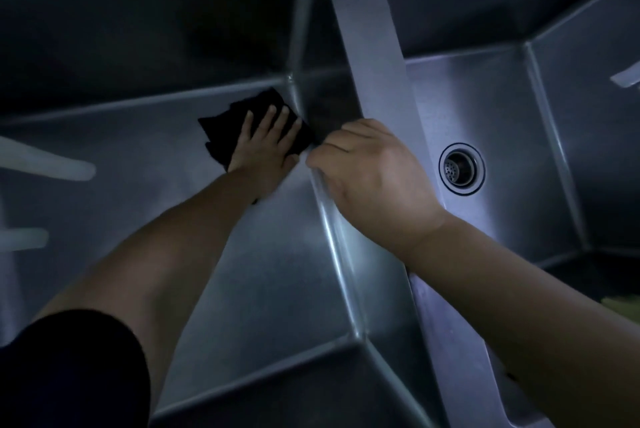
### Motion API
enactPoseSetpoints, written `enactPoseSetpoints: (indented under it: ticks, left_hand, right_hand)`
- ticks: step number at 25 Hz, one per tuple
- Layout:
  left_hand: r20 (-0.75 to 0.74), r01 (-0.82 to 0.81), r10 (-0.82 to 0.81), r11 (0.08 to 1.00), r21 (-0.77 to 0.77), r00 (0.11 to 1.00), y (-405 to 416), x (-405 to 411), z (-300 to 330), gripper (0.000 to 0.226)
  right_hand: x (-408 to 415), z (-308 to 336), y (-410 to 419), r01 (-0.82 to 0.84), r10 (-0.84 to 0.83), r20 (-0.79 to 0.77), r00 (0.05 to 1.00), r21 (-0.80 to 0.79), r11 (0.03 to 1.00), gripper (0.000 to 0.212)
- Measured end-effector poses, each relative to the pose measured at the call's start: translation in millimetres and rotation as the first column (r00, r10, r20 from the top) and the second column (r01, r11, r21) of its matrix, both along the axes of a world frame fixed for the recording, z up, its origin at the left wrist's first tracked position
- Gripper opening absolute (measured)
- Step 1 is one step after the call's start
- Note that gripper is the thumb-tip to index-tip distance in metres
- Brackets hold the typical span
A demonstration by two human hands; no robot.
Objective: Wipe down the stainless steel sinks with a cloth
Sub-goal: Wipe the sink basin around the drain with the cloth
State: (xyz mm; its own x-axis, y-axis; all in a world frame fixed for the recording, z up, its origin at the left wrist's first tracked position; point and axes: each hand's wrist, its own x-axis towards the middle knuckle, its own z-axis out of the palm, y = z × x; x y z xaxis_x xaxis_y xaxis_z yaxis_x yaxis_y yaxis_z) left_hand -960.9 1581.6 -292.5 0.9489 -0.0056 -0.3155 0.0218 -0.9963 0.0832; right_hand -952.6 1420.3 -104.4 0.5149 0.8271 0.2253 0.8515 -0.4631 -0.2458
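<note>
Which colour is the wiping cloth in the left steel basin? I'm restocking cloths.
Black, plain and unpatterned; the folded cloth under the left hand shows in the head view.

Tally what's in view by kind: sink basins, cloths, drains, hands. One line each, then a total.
Sink basins: 2, left basin and right basin
Cloths: 1, black cloth
Drains: 1, drain in the right basin
Hands: 2, left hand and right hand
Total: 6

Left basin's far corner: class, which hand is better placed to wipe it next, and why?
Left. The left hand already presses the dark cloth flat beside that corner, while the right hand grips the divider rim.
</note>
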Motion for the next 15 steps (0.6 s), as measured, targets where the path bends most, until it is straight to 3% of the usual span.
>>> enactPoseSetpoints:
  ticks: [5, 10, 12, 15]
  left_hand:
    - [-0.038, 0.315, -0.317, 0.947, -0.056, 0.948, -61.1, -106.9, -4.3, 0.061]
    - [-0.052, 0.623, -0.647, 0.751, -0.220, 0.761, -110.3, -199.7, -0.5, 0.057]
    - [-0.031, 0.705, -0.725, 0.678, -0.208, 0.688, -106.8, -222.9, 1.0, 0.055]
    - [-0.048, 0.722, -0.744, 0.661, -0.207, 0.667, -83.3, -249.9, 3.1, 0.054]
  right_hand:
    - [-1.7, 5.4, 1.3, 0.009, -0.010, -0.021, 1.000, -0.070, 0.998, 0.019]
    - [-4.3, 8.0, 4.5, 0.033, -0.028, 0.027, 0.999, -0.217, 0.975, 0.023]
    - [-4.0, 9.4, 4.8, 0.035, -0.024, 0.043, 0.999, -0.276, 0.960, 0.025]
    - [-11.8, 14.8, 7.3, 0.023, 0.011, 0.086, 0.996, -0.387, 0.922, 0.023]
